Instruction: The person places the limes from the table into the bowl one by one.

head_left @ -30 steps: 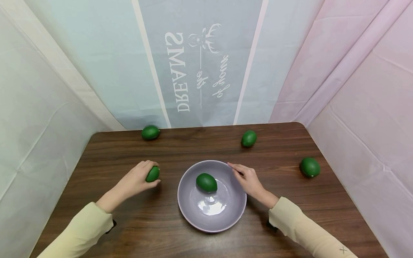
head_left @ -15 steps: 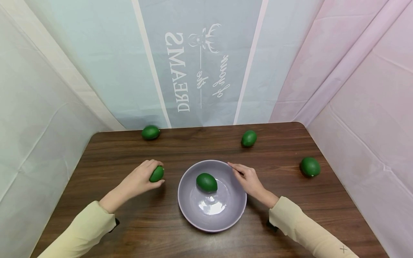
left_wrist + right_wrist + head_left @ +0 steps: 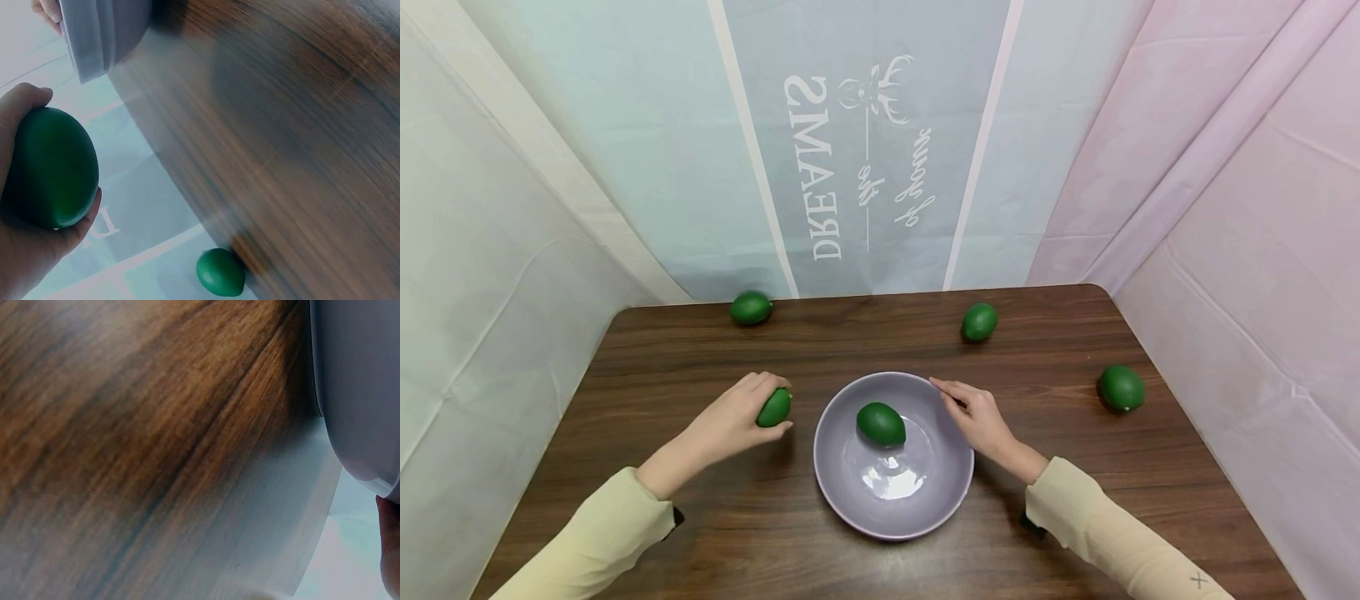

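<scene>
My left hand (image 3: 736,421) grips a green lime (image 3: 774,407), its fingers and thumb curled round the fruit. In the left wrist view the same lime (image 3: 55,169) sits between thumb and fingers. Just right of it stands a shallow purple-grey bowl (image 3: 842,500), with another lime (image 3: 881,425) lying inside. My right hand (image 3: 985,425) pinches the bowl's right far rim. The right wrist view shows the outer side of the bowl (image 3: 369,381) and a finger (image 3: 389,544) against its rim; the rest of that hand is out of that frame.
On the dark wooden table (image 3: 715,533) lie other limes: one at the back left (image 3: 751,308), one at the back right (image 3: 979,322) and one near the right edge (image 3: 1122,388). A printed cloth (image 3: 880,150) hangs behind the table; pale cloth walls flank it.
My left hand has carried its lime a short way right, closer to the bowl. The right hand, bowl and other limes have stayed in place.
</scene>
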`<state>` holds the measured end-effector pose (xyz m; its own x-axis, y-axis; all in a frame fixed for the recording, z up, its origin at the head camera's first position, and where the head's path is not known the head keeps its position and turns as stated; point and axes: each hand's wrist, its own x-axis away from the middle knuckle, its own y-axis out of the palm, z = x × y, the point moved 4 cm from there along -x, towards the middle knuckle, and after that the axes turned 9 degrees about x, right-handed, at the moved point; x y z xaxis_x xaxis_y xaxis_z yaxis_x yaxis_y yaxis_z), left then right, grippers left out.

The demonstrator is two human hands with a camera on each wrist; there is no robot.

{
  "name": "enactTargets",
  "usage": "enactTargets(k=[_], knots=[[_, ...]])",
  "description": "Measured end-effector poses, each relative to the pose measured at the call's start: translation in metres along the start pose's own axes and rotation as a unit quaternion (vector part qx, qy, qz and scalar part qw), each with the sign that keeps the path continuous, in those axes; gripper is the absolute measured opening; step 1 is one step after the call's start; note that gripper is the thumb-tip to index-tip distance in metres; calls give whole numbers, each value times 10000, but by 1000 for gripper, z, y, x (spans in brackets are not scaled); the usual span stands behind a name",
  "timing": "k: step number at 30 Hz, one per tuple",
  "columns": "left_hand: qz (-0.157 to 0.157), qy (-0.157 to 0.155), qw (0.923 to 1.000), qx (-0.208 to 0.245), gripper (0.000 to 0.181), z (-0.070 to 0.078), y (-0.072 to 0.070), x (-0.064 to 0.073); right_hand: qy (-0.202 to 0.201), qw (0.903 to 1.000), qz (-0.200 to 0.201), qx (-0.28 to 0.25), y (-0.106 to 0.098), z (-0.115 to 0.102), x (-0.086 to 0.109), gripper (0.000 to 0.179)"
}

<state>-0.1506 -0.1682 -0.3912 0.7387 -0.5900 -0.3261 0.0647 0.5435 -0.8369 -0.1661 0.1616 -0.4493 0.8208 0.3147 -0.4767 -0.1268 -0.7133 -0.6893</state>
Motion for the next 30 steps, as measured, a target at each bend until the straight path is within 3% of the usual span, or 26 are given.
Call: enactTargets(k=[10, 30], knots=[[-109, 64, 9999, -1, 42, 10, 3, -5, 5, 10000, -2, -2, 0, 0, 0, 27], [-146, 588, 9981, 138, 42, 35, 13, -21, 25, 10000, -9, -16, -1, -2, 0, 28]])
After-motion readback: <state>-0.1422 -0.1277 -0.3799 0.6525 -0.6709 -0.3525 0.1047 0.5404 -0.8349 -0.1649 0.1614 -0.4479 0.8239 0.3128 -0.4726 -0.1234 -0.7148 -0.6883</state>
